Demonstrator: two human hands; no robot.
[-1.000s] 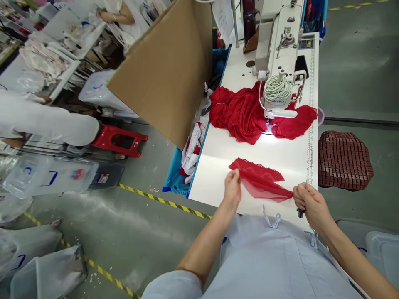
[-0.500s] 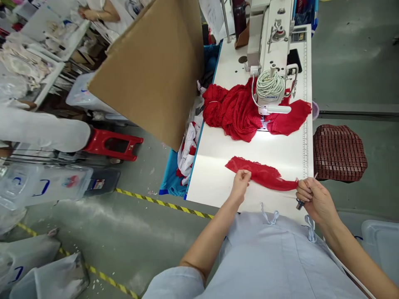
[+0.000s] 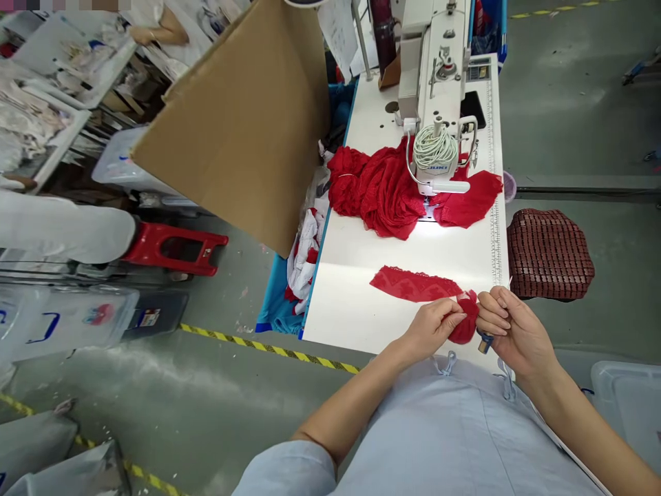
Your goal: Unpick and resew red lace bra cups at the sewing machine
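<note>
A strip of red lace fabric (image 3: 416, 284) lies on the near part of the white sewing table, its right end bunched up between my hands. My left hand (image 3: 434, 327) is closed, thumb and fingers pinching that bunched end. Close beside it, my right hand (image 3: 509, 324) is closed at the fabric's right tip. Also in my right fist is a small tool, apparently thread snips (image 3: 485, 342); a dark end sticks out below and a thin point above, the rest hidden by fingers. Farther back, a gathered heap of red lace (image 3: 385, 186) lies at the sewing machine (image 3: 438, 148).
A large cardboard sheet (image 3: 248, 124) stands left of the table (image 3: 341, 313), above a blue bin (image 3: 271, 303) of white and red cloth. A woven-covered stool (image 3: 550, 255) is at the right edge. Another person sits on a red stool (image 3: 175, 248) at far left.
My left hand has moved right along the lace strip, close to my right hand. The strip's right end is now bunched between them. The view has shifted slightly.
</note>
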